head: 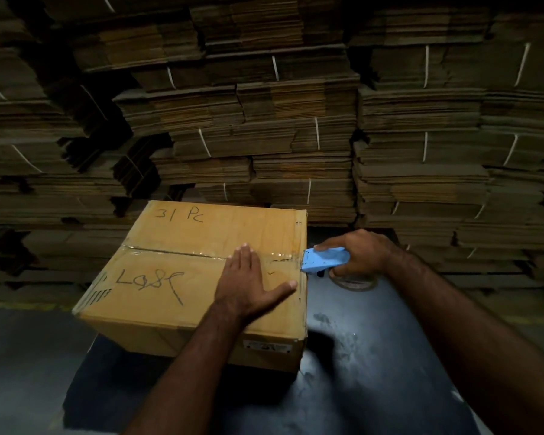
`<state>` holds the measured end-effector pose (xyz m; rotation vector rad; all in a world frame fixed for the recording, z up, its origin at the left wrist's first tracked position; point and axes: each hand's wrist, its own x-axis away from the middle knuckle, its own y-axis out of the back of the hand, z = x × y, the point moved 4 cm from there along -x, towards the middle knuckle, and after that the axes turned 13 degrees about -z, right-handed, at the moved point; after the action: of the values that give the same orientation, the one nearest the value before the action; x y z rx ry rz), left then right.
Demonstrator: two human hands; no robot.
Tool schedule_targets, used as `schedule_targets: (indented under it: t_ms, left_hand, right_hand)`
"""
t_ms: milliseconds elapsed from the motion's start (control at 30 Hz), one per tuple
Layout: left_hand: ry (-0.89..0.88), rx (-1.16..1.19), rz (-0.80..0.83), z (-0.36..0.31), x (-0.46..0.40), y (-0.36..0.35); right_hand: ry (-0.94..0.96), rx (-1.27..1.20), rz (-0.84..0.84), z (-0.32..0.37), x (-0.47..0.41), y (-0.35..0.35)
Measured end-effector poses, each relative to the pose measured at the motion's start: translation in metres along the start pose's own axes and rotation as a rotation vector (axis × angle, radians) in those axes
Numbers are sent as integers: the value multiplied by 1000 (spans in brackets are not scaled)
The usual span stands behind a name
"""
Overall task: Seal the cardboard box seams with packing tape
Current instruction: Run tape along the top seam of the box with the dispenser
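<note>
Behind everything, filling the upper two-thirds of the frame, rise the stacks of flattened cartons (pixel 264 120), bundled with pale strapping and packed wall to wall. Below them the dark, scuffed floor (pixel 374 356) spreads across the bottom of the frame, dimly lit, with a paler patch at lower left.

The cardboard box (pixel 186 287) sits on that floor at centre left, flaps closed, with "31 Pc" scrawled on the far flap and another word on the near one. Clear tape (pixel 176 251) runs along the centre seam from the left edge across to the right — so by my reckoning the top seam is all but done. What looks left is carrying the strip over the right edge, cutting it, and pressing it down; the short edge seams show some old-looking tape, though I cannot tell whether they need a fresh pass.

My left hand (pixel 248 277) lies flat on the lid, fingers straight and spread, pressing the tape near the right end of the seam. My right hand (pixel 355 255) is wrapped round the blue tape dispenser (pixel 325 260), whose nose touches the box's upper right edge just where the seam ends. The roll of tape (pixel 355 282) hangs under my fist — mostly hidden.
</note>
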<state>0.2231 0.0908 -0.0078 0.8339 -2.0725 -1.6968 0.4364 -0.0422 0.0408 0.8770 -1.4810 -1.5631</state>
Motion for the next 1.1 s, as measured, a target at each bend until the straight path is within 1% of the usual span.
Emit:
schedule_targets:
  t_ms: [100, 133, 167, 233, 333, 400, 533, 667, 833, 933, 1033, 1100]
  left_hand:
    - [-146, 31, 41, -11, 4, -3]
    - [-171, 41, 34, -10, 6, -1]
    - [-167, 56, 3, -7, 6, 2]
    - [-100, 76, -51, -1, 2, 8]
    - [-57, 52, -23, -7, -5, 5]
    - [-83, 65, -14, -14, -8, 2]
    - [-200, 78, -1, -11, 1, 3]
    - [-254, 69, 16, -12, -1, 2]
    - [-267, 91, 72, -26, -22, -3]
    - [-281, 136, 52, -25, -9, -1]
    - [-277, 15, 39, -30, 1, -8]
    - [-209, -39, 52, -39, -4, -17]
  right_hand:
    - [-18, -10, 2, 0, 3, -1]
    - [-17, -12, 4, 0, 4, -1]
    - [-13, -10, -4, 1, 4, 0]
    - [-19, -22, -14, 3, 5, 1]
    - [-37, -25, -14, 0, 5, -2]
    - [-50, -26, -10, -4, 5, -2]
    - [-46, -27, -15, -5, 5, 0]
    - [-39, -49, 1, -5, 4, -5]
    - [-33, -56, 5, -5, 2, -4]
    - [-32, -64, 13, -5, 3, -7]
    - [-17, -65, 3, -6, 1, -8]
    - [-12, -68, -2, -7, -1, -10]
